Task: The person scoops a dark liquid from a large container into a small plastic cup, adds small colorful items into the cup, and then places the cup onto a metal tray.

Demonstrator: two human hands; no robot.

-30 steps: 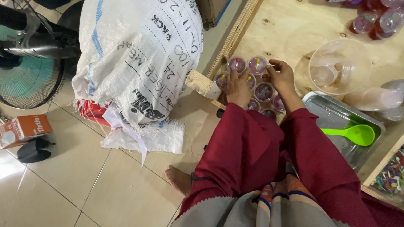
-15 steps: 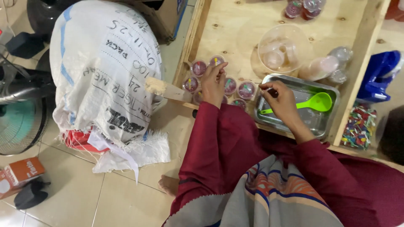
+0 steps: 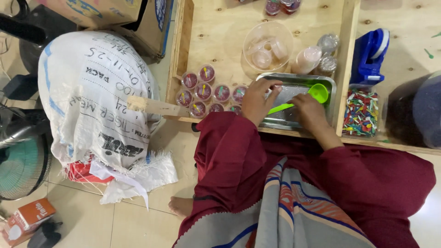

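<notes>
My right hand (image 3: 308,111) is closed on the handle of a green plastic spoon (image 3: 318,92), whose bowl lies in a shallow metal tray (image 3: 298,77) on the wooden surface. My left hand (image 3: 258,100) lies over the tray's left end with its fingers bent and the fingertips near the far rim. Whether they pinch anything is hidden. Left of that hand stands a cluster of several small sealed cups (image 3: 202,89) with dark red contents. Both arms are in dark red sleeves.
Behind the tray are a clear bowl (image 3: 268,46) of cups and a lying stack of cups (image 3: 308,59). To the right are a blue object (image 3: 370,55), a box of colourful small spoons (image 3: 361,112) and a dark container (image 3: 418,110). To the left are a white sack (image 3: 92,101), a fan (image 3: 20,160) and cardboard boxes (image 3: 105,14).
My left hand left the small cups and came to the tray's left end. My right hand moved onto the green spoon and took its handle. The view shifted right.
</notes>
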